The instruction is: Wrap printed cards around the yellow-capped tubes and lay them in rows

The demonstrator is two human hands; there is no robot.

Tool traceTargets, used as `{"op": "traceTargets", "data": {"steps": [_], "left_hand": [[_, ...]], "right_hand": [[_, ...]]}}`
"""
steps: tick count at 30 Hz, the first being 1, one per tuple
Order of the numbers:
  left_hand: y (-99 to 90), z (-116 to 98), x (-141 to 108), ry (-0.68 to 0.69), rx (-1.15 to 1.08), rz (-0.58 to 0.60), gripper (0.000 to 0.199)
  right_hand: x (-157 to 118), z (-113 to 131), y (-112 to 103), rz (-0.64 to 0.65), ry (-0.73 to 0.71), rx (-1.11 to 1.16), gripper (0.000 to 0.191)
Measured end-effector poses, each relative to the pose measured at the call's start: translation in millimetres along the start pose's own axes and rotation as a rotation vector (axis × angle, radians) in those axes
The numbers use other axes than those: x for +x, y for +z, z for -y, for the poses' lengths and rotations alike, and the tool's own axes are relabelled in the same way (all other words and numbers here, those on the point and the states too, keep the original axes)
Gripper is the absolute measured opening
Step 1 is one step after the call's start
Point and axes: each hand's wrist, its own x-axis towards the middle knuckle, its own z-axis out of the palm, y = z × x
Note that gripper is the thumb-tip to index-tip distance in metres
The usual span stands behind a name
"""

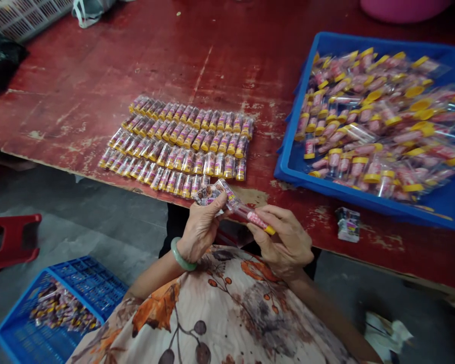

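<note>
My left hand (203, 222), with a pale green bangle at the wrist, is closed on several printed plastic sleeves (205, 194). One sleeve sticks out toward the right from under the thumb. Between the fingers and thumb of my right hand (282, 237) is a see-through tube (256, 218) with pink pellets inside and a yellow cap at the near end. The tube's far end meets the sleeve at my left thumb; I cannot tell how far it is inside. Just beyond my hands, rows of sleeved tubes (182, 136) lie side by side on the red table (155, 55).
A blue tray (288, 146) of loose yellow-capped tubes (364, 116) stands at the right. Near the table edge lies a small stack of sleeves (348, 225). On the floor at left are a blue basket (26, 338) holding more tubes and a red stool (13, 225).
</note>
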Motion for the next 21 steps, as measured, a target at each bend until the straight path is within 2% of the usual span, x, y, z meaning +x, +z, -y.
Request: {"op": "traceTargets", "data": {"steps": [5, 8, 11, 13, 15, 17, 19, 21], "left_hand": [[1.2, 2.7, -4.8, 0.043, 0.004, 0.004, 0.03], [0.5, 4.9, -6.5, 0.049, 0.01, 0.039, 0.035], [-0.8, 3.7, -7.1, 0.05, 0.01, 0.073, 0.03], [-1.4, 0.0, -7.0, 0.056, 0.014, 0.08, 0.027], [-1.5, -4.5, -6.9, 0.063, 0.02, 0.071, 0.027], [-0.9, -7.5, -7.2, 0.05, 0.026, 0.071, 0.03], [0.3, -7.6, -8.5, 0.006, 0.035, 0.096, 0.033], [2.1, -5.5, -10.5, -0.035, 0.034, 0.121, 0.033]], "right_hand": [[-11.3, -0.7, 11.7, -0.006, -0.112, -0.123, 0.047], [-10.8, -0.4, 22.0, -0.044, -0.126, -0.125, 0.048], [-2.6, -1.9, 24.4, -0.055, -0.209, -0.064, 0.047], [4.1, -3.5, 18.2, 0.089, -0.213, 0.07, 0.046], [8.7, -5.0, 8.5, 0.305, -0.121, 0.232, 0.044], [10.2, -6.2, 0.6, 0.396, -0.006, 0.35, 0.043], [9.5, -6.5, -2.1, 0.336, 0.039, 0.389, 0.044], [8.3, -5.5, 0.2, 0.238, 0.009, 0.356, 0.044]]}}
